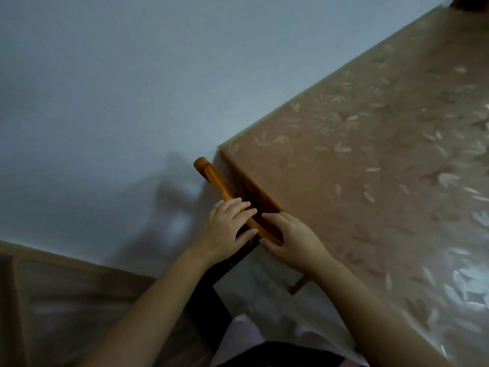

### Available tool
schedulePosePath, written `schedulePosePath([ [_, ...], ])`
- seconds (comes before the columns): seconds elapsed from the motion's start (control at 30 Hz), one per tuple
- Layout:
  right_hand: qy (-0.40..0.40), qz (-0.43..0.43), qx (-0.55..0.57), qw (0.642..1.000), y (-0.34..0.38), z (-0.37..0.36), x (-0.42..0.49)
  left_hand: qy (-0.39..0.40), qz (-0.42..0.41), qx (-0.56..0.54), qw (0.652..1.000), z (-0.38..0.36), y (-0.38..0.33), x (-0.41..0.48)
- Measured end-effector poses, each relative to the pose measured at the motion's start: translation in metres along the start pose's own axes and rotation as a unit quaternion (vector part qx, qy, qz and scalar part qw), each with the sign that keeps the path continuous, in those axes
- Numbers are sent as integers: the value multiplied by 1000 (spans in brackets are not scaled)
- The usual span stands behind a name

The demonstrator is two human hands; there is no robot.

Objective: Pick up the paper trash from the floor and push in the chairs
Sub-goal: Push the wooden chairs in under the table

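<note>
A wooden chair's top rail (pixel 211 178) runs along the near edge of the table (pixel 370 168), almost against it. My left hand (pixel 230 226) lies over the rail with the fingers wrapped across its top. My right hand (pixel 288 237) grips the rail's near end, thumb on the outer side. The chair's dark back legs (pixel 227 263) drop below my hands; its seat is hidden under the table. No paper trash is in view.
The table wears a brown cloth with a pale leaf print under shiny clear plastic. A pale wall fills the upper left. A wooden panel or door (pixel 66 300) stands at the lower left. Pale floor (pixel 264 284) shows below the chair.
</note>
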State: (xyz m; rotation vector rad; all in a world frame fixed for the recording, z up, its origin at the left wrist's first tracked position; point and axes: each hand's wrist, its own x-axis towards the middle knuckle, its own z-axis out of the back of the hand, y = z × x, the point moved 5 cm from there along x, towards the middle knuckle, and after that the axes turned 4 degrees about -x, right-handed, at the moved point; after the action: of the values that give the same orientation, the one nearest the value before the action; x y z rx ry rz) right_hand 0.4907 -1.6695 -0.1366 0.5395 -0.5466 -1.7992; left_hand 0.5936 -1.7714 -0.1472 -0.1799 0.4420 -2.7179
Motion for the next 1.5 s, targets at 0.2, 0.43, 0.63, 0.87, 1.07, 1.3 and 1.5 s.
schedulePosePath([
  [0.2,-14,-99,48,994,-4,-17,2,20,-186,17,982,-1,25,23],
  [0.43,-15,-151,101,983,-5,-19,4,22,-288,-35,957,-3,32,39],
  [0.63,-43,-182,129,974,-8,-21,7,-2,-310,-61,949,-5,35,41],
  [0.87,-71,-207,153,964,-11,-21,19,-17,-334,-75,939,0,40,52],
  [1.07,-85,-208,161,961,-10,-23,25,-14,-358,-64,931,0,42,56],
  [1.3,-93,-206,138,964,-10,-23,23,26,-334,-70,939,-1,42,57],
  [1.5,-89,-198,108,970,-2,-22,20,45,-312,-65,947,3,39,52],
])
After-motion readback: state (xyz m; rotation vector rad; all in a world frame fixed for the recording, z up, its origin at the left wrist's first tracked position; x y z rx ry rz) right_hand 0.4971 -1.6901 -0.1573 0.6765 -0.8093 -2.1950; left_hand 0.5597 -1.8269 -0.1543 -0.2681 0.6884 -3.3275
